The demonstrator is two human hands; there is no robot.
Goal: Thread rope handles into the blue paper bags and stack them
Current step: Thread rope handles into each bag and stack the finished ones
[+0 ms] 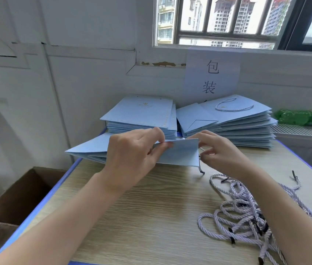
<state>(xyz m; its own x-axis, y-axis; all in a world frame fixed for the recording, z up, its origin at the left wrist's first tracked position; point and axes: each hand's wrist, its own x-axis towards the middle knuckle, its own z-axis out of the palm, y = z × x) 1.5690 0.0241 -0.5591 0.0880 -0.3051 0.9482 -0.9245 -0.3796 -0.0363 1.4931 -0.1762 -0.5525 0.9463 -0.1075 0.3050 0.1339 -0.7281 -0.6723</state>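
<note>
The wood-grain table [151,217] showed bare surface at lower centre between the forearms, bounded by its blue edge at left; a cardboard box [23,196] stood at lower left. The left hand [132,152] pinched the top edge of a flat, pale blue bag [178,153] held above mid-frame; the right hand [216,150] pinched a rope end [201,169] at its right corner. Loose ropes [246,213] lay lower right; unthreaded stack [141,117] and threaded stack [233,123] sat by the white wall under the window [227,22].

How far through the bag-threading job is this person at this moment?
Done: the right stack, its top bag showing a rope handle. In hand: the left hand holds a folded bag while the right hand works a rope at its edge. Left: the left stack without visible handles, plus the loose ropes.
</note>
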